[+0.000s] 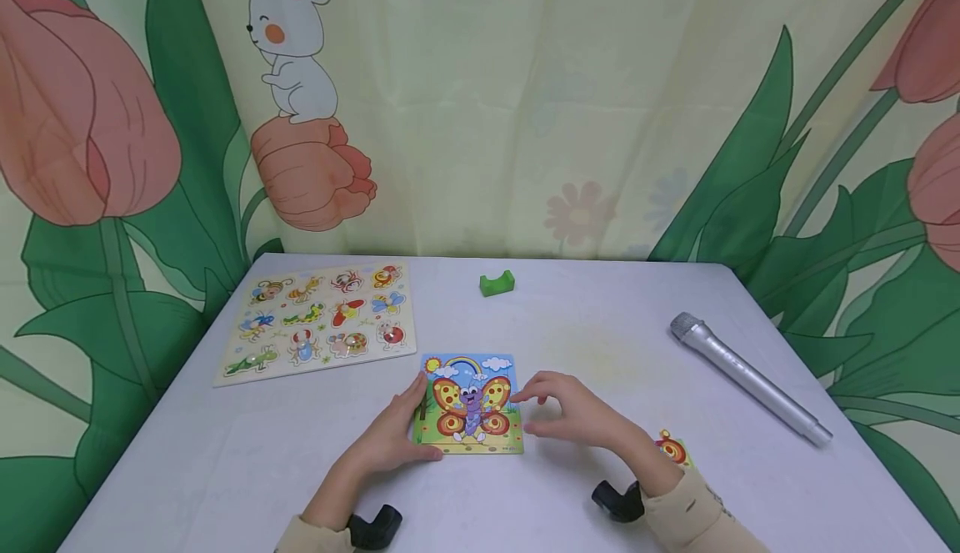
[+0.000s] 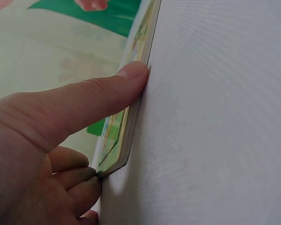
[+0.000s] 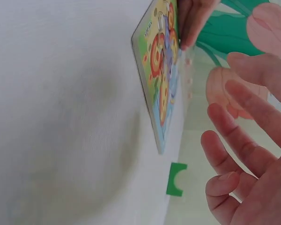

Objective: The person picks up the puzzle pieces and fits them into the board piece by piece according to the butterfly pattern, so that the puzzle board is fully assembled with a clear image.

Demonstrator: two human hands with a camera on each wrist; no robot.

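A square butterfly puzzle (image 1: 471, 419) lies flat near the middle of the table. My left hand (image 1: 386, 436) holds its lower left corner; in the left wrist view the thumb (image 2: 98, 96) presses along the near edge and the fingers bend at the side. Just off the right edge hovers my right hand (image 1: 577, 413), its fingers loosely bent with nothing between them. In the right wrist view those fingers (image 3: 241, 140) are spread apart from the board (image 3: 152, 70). A small puzzle piece (image 1: 672, 450) with a red and orange spiral lies partly hidden behind the right forearm.
A large insect peg puzzle board (image 1: 322, 353) lies at the back left. A green notched block (image 1: 497, 284) stands at the back centre, and a silver microphone (image 1: 753, 379) lies on the right. A printed curtain (image 1: 480, 119) hangs behind the white table (image 1: 585, 319).
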